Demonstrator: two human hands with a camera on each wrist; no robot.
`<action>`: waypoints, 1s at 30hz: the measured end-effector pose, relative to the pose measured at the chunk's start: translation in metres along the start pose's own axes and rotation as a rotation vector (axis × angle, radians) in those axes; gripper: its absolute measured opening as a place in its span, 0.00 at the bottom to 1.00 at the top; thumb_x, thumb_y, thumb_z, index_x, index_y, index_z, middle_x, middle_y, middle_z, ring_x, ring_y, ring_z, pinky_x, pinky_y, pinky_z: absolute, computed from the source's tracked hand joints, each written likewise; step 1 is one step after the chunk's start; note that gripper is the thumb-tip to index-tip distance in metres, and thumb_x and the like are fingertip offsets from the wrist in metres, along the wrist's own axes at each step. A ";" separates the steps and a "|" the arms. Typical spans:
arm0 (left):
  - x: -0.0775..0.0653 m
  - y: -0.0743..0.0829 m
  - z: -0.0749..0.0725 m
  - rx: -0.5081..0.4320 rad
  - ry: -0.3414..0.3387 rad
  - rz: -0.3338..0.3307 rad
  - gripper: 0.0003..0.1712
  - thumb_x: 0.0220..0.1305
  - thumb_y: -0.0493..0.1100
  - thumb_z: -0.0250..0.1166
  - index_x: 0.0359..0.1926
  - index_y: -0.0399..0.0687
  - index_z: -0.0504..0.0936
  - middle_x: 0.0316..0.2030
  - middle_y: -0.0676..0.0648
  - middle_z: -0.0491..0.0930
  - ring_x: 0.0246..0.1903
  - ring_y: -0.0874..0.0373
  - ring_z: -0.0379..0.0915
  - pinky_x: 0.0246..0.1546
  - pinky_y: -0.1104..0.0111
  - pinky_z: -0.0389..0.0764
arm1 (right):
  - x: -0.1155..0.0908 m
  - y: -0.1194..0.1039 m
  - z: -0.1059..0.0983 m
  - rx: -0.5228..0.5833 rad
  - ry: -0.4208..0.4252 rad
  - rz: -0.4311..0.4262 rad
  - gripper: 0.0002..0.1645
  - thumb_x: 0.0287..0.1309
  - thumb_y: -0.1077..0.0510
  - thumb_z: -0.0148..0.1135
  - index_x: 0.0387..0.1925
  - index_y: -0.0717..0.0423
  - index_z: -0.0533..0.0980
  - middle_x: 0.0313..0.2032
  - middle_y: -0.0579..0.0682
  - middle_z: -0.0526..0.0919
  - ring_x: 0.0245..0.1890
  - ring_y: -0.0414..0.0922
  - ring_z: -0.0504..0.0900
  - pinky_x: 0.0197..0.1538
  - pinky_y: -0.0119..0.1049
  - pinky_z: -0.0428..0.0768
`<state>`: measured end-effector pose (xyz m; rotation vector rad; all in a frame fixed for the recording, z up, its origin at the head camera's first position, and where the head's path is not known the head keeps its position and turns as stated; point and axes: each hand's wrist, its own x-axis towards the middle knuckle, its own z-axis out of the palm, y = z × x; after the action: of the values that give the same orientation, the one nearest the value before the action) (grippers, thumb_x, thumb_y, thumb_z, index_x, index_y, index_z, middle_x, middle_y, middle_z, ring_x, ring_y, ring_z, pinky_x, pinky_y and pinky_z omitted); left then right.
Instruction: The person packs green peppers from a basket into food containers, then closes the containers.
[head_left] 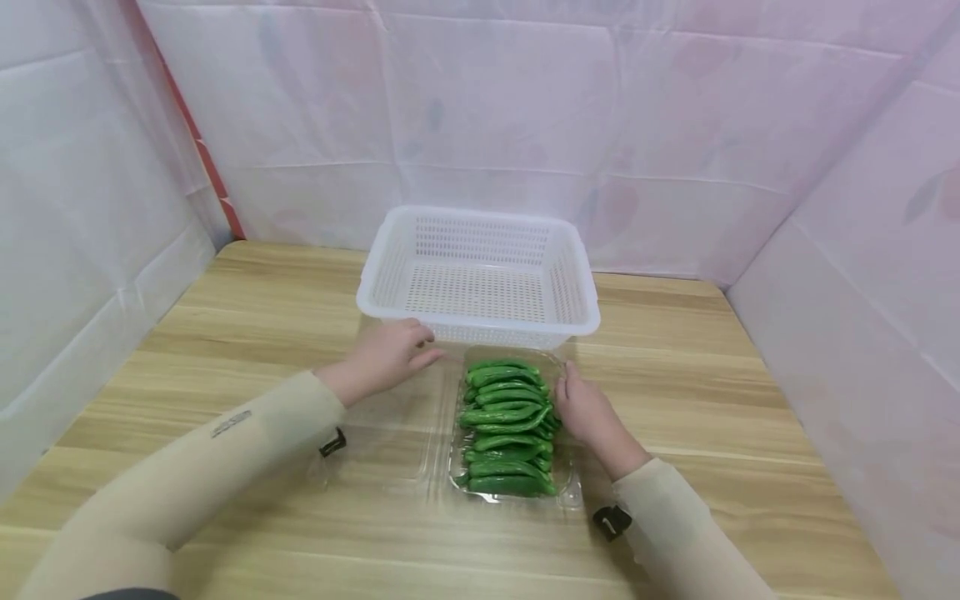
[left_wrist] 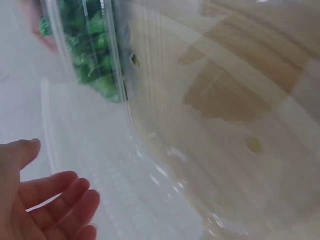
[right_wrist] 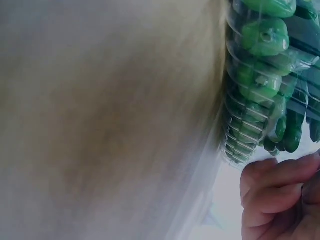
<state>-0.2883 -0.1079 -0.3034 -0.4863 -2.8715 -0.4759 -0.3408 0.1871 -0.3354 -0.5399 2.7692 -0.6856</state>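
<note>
A clear plastic clamshell box (head_left: 567, 475) stands on the table, packed with a stack of small green cucumbers (head_left: 510, 417). Its transparent lid (head_left: 397, 450) lies folded out flat to the left. At the box's right rim, toward the far corner, my right hand (head_left: 587, 407) pinches the edge; the right wrist view shows its curled fingers (right_wrist: 272, 187) beside the ribbed side wall. My left hand (head_left: 387, 357) hovers over the lid's far part with loosely bent fingers and nothing in them. From the left wrist, the lid's holes and the box wall appear beside that hand.
Directly behind the box sits a white perforated plastic basket (head_left: 480, 321), with nothing inside. The wooden table (head_left: 675, 367) is bounded by pale patterned sheets (head_left: 495, 100) at the back and both sides.
</note>
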 end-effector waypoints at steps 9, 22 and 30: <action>-0.056 -0.047 -0.017 -0.078 -0.234 -0.424 0.18 0.64 0.52 0.58 0.36 0.39 0.77 0.28 0.46 0.77 0.25 0.54 0.72 0.26 0.61 0.75 | 0.001 -0.001 -0.002 0.003 -0.020 -0.011 0.32 0.71 0.55 0.28 0.67 0.74 0.42 0.20 0.53 0.71 0.22 0.48 0.72 0.41 0.51 0.75; -0.087 -0.065 -0.016 -0.401 -0.353 -0.423 0.10 0.63 0.41 0.56 0.29 0.38 0.77 0.24 0.48 0.78 0.24 0.58 0.74 0.28 0.66 0.77 | 0.000 -0.001 -0.004 0.054 -0.056 0.010 0.33 0.71 0.55 0.28 0.68 0.72 0.41 0.19 0.52 0.70 0.15 0.44 0.67 0.20 0.38 0.70; -0.103 -0.061 -0.031 -0.623 -0.232 -0.386 0.16 0.66 0.43 0.56 0.45 0.33 0.70 0.34 0.42 0.82 0.30 0.53 0.80 0.32 0.62 0.80 | -0.003 -0.001 -0.005 0.063 -0.063 0.006 0.32 0.71 0.55 0.28 0.68 0.72 0.41 0.21 0.52 0.70 0.17 0.45 0.67 0.22 0.38 0.70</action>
<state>-0.2096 -0.2027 -0.3161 -0.0558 -2.9952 -1.4882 -0.3397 0.1898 -0.3302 -0.5304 2.6799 -0.7380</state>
